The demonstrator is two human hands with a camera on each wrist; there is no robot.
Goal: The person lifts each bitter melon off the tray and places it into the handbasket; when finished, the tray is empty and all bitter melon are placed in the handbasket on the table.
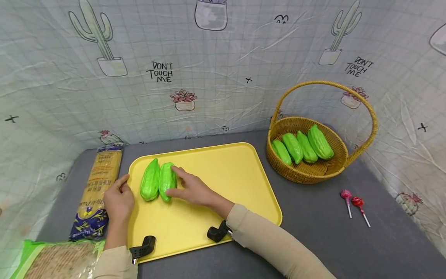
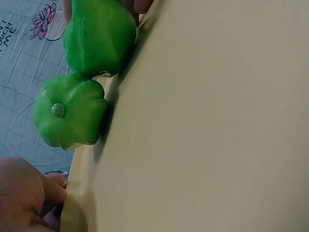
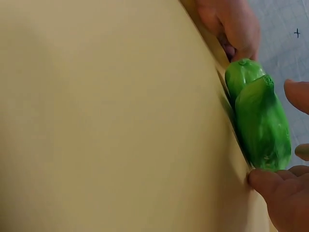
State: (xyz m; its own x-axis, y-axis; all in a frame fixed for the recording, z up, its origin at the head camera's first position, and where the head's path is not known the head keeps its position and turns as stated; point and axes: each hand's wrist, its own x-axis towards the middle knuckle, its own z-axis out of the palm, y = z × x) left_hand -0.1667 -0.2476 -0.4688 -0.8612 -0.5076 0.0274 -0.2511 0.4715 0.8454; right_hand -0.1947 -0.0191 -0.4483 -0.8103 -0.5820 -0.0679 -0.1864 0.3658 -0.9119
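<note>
Two glossy, ribbed green papayas lie side by side at the left end of the yellow tray [image 1: 223, 182]: a left papaya [image 1: 150, 180] and a right papaya [image 1: 168, 182]. My right hand [image 1: 191, 188] reaches around the right papaya, thumb at its near end and forefinger by its far end. In the right wrist view the thumb [image 3: 265, 181] meets one end while a finger [image 3: 297, 95] stands off its side. At the tray's left rim, my left hand [image 1: 119, 197] pinches the edge with thumb and curled fingers, also seen in the left wrist view.
A wicker basket [image 1: 303, 176] with a tall handle stands right of the tray, holding several green papayas [image 1: 292, 147]. Two lollipops [image 1: 355, 201] lie before it. Left of the tray are a noodle pack [image 1: 99, 182] and a green-edged bag [image 1: 59, 259]. Patterned cloth [image 1: 216, 77] hangs behind.
</note>
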